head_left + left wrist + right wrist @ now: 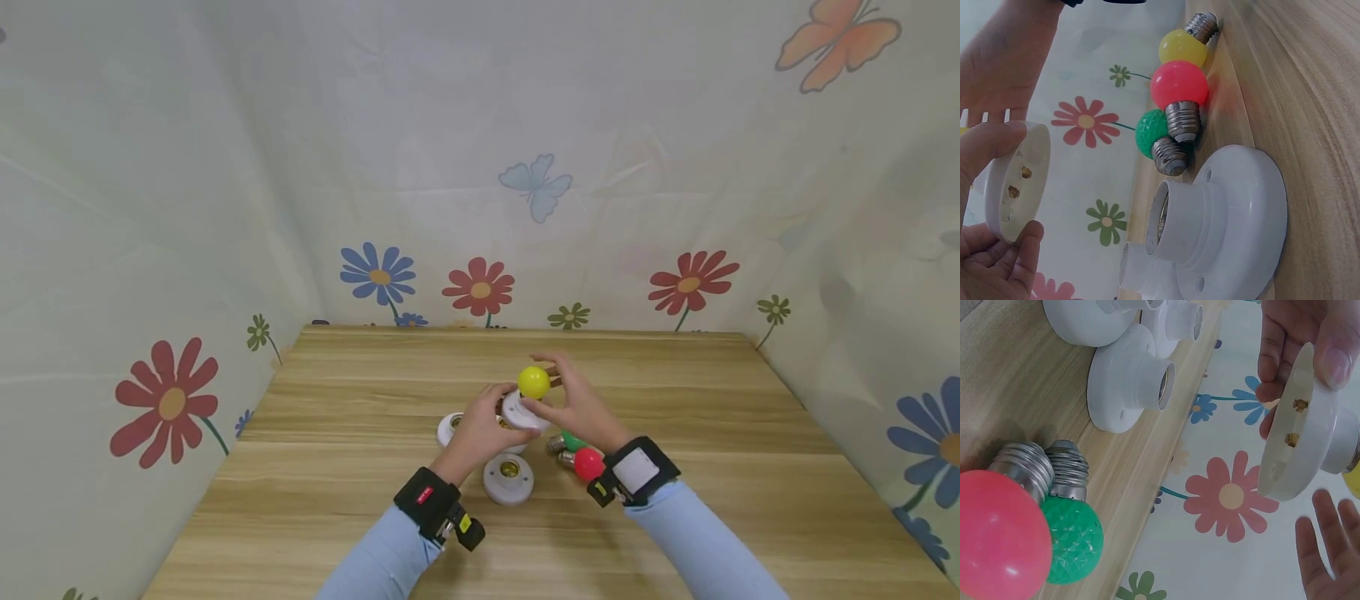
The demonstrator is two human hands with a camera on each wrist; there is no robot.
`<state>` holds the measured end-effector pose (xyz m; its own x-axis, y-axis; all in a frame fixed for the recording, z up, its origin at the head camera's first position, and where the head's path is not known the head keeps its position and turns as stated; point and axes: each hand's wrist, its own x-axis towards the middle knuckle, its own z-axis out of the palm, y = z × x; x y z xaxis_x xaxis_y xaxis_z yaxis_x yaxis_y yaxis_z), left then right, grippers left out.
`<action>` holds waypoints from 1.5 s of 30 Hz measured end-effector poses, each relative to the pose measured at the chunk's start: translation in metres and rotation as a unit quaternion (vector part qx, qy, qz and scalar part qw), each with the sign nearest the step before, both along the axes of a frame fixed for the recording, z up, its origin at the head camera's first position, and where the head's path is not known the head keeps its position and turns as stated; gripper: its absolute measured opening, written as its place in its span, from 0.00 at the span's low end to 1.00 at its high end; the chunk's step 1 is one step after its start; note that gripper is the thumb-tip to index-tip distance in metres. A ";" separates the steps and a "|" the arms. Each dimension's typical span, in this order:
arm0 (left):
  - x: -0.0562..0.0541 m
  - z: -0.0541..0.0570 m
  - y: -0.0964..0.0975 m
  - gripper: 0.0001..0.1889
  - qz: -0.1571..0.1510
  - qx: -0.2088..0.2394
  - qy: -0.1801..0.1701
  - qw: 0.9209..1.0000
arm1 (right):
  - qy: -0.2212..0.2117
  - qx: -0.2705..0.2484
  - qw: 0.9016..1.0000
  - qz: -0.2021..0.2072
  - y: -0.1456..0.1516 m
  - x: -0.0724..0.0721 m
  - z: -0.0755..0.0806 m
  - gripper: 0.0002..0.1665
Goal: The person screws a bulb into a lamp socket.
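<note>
My left hand [480,427] grips a white lamp socket [1019,181] by its round base, thumb on one side and fingers on the other. Its underside with two brass screws shows in both wrist views. A yellow bulb [534,383] sits at the socket's mouth. Around the bulb is my right hand [581,408], thumb low and index finger above. In the right wrist view its fingers [1329,531] are spread and fairly straight beside the bulb. Both hands are raised over the wooden table [360,500].
Below the hands stand several white lamp sockets [508,479], mouths up. To their right lie a red bulb [588,464], a green faceted bulb [573,442] and another yellow bulb [1183,49], hidden in the head view. A flower-printed cloth [600,233] hangs behind the table.
</note>
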<state>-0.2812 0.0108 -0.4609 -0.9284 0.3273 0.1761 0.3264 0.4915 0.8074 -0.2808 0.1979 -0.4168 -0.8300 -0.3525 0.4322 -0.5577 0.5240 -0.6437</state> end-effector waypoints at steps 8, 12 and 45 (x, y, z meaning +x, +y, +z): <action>0.001 0.001 0.000 0.42 0.001 0.005 -0.007 1.000 | -0.013 -0.020 0.997 -0.071 -0.005 0.002 0.004 0.33; 0.001 0.001 -0.001 0.42 0.001 0.006 -0.010 1.000 | -0.009 -0.018 0.998 -0.067 -0.006 0.001 0.005 0.30; 0.000 -0.003 -0.001 0.41 0.001 0.014 -0.003 1.000 | -0.009 0.005 1.000 -0.019 -0.002 0.002 0.000 0.29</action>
<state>-0.2811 0.0099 -0.4636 -0.9299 0.3206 0.1801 0.3212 0.4696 0.8224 -0.2792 0.1961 -0.4163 -0.8507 -0.3241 0.4138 -0.5253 0.5518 -0.6477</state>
